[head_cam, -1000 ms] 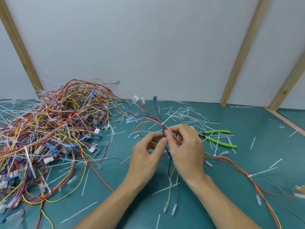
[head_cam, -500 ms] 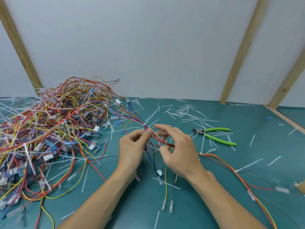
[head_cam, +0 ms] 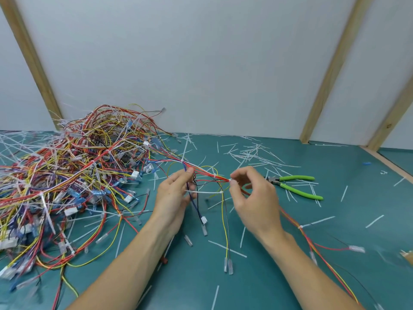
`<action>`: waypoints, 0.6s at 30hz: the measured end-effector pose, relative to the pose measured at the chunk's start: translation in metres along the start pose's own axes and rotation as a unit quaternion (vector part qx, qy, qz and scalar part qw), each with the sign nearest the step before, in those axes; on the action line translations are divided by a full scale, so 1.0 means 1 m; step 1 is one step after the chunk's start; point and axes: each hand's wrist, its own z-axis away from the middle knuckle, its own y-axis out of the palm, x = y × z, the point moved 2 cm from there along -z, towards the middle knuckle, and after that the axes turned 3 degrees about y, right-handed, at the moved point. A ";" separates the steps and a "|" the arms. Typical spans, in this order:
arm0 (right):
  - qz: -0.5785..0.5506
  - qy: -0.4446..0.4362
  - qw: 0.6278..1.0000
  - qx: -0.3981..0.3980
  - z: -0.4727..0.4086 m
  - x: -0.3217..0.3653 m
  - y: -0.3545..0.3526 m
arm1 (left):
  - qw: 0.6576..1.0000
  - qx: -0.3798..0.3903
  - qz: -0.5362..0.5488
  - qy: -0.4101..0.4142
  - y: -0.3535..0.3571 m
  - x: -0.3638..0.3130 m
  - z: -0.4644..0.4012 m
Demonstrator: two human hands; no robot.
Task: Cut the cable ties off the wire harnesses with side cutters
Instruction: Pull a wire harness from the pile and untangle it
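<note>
Both hands, left hand [head_cam: 174, 198] and right hand [head_cam: 252, 198], pinch 1 harness [head_cam: 207, 174]; side cutters [head_cam: 295, 184] idle right of them (big pile [head_cam: 67, 175] left uncut)

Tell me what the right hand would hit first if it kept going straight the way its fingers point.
The right hand pinches the wire harness, fingers aimed left. Going straight on, it would probably meet the left hand first, though depth is hard to judge.
</note>
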 end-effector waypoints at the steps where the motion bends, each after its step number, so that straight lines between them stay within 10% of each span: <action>1: 0.014 0.001 1.000 0.003 0.000 -0.001 0.001 | 1.000 0.010 0.003 0.000 0.001 -0.001 0.001; 18: 0.001 -0.003 0.994 0.110 0.000 -0.003 0.009 | 0.993 0.002 -0.112 0.033 -0.001 0.005 0.000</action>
